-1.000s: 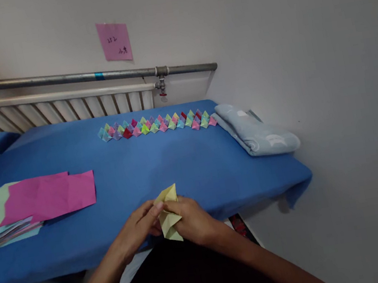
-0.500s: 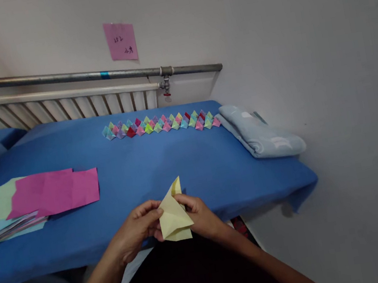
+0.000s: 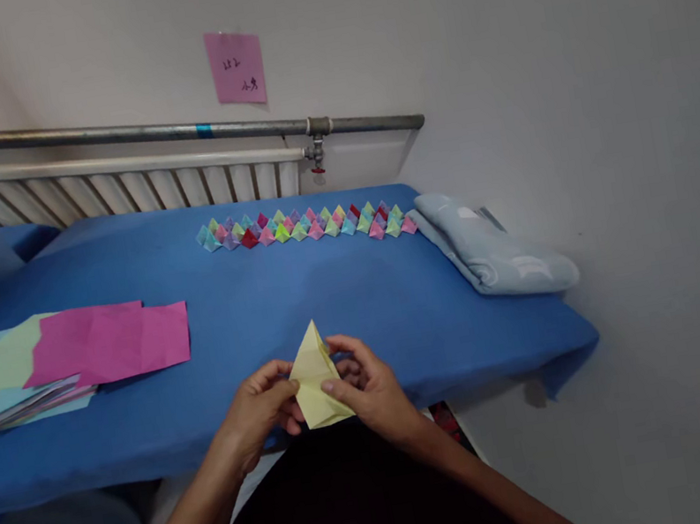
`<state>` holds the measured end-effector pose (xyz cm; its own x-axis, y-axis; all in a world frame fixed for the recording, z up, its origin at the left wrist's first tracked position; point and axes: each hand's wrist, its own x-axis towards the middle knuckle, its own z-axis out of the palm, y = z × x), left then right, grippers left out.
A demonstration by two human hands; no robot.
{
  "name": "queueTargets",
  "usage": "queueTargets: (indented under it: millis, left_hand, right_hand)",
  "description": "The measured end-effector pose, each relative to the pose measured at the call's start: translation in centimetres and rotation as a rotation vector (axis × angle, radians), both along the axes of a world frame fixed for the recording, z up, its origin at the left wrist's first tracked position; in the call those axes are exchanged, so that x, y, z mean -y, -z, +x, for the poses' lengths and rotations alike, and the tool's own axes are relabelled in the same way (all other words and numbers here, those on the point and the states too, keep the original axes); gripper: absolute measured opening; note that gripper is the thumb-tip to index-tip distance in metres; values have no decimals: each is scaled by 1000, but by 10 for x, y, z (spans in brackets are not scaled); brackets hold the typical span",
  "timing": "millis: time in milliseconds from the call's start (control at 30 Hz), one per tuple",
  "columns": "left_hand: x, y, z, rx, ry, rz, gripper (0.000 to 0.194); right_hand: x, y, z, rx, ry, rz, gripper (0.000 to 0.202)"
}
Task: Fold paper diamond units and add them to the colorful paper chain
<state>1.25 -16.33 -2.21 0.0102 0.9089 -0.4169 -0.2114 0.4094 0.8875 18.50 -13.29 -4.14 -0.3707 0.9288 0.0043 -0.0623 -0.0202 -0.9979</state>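
Observation:
A pale yellow folded paper with a pointed top is held in front of my body, over the near edge of the blue-covered surface. My left hand pinches its left edge, thumb in front and fingers behind. On the right side, my right hand grips it with the thumb on the front face near the lower right; its other fingers curl behind the right edge.
Rows of small colourful folded paper pieces line the back of the blue cloth. Magenta sheets lie on other papers at left. A folded light-blue blanket sits at right. Behind runs a radiator.
The yellow paper has been turned and its flaps now lie closer together. My right thumb has come round to its front face. The whole view has shifted slightly.

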Motion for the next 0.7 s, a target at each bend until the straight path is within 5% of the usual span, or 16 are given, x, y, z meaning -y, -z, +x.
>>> queueTargets:
  millis: [133, 433, 700]
  left_hand:
    - [1, 2, 1, 1, 37, -13, 32]
    - [6, -3, -7, 190, 79, -68, 35]
    - [6, 3, -4, 84, 42, -42, 34]
  right_hand:
    - [-3, 3, -3, -23, 24, -25, 59]
    - [-1, -6, -2, -50, -22, -78, 25]
    - [-1, -6, -3, -22, -72, -85, 21]
